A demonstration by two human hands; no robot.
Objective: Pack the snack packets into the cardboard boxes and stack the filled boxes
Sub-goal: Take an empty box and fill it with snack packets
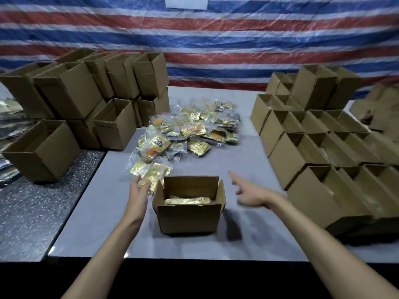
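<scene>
Fingers (136, 182) of my left hand (140, 190) lie stretched over the nearest gold snack packets (154, 173), just left of the open cardboard box (187, 216); the blur keeps me from telling whether they grip one. My right hand (250, 196) hovers right of the box holding nothing, forefinger pointing, the rest loosely curled. Gold packets lie inside the box on the grey surface (248, 234). The packet heap (190, 128) sits behind, with stacked boxes (71, 93) at left.
</scene>
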